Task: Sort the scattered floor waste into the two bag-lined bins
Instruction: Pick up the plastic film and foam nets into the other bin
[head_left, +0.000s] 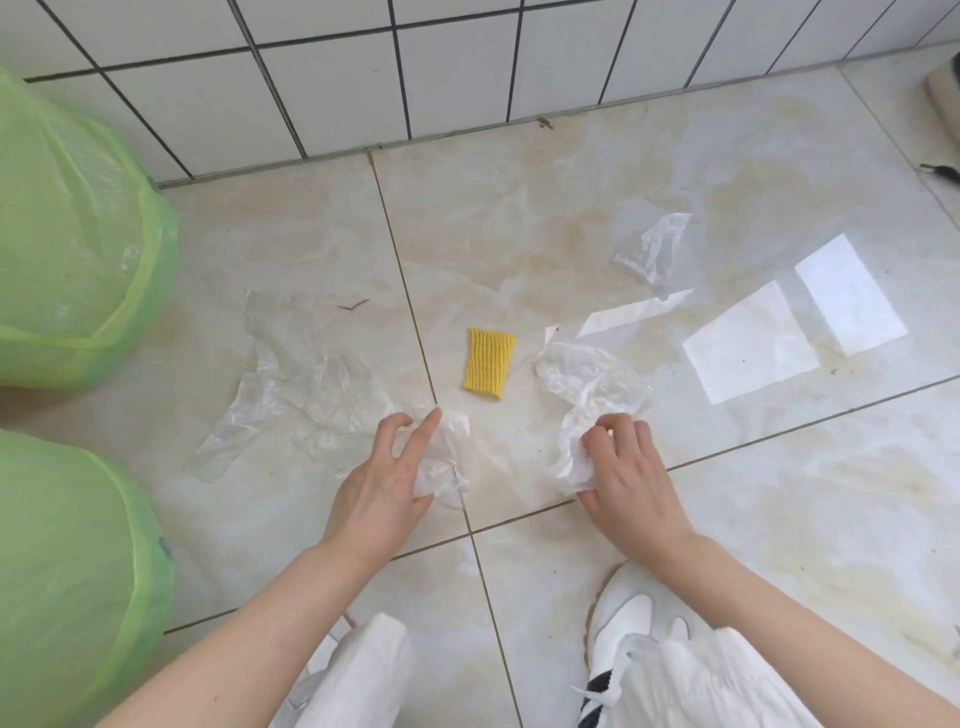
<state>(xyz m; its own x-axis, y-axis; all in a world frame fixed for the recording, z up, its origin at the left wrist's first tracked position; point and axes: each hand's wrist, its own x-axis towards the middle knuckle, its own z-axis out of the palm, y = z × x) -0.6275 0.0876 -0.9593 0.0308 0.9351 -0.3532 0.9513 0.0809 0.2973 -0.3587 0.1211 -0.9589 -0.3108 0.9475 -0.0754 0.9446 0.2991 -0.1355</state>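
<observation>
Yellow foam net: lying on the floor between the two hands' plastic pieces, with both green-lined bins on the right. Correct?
Not quite. The head view shows the yellow foam net on the floor as stated, but both green-lined bins stand on the left, not the right.

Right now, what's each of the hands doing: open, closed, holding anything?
Left hand: pinching a crumpled clear plastic piece between thumb and fingers, index finger extended.
Right hand: fingers curled, gripping the crumpled plastic bag.
</observation>
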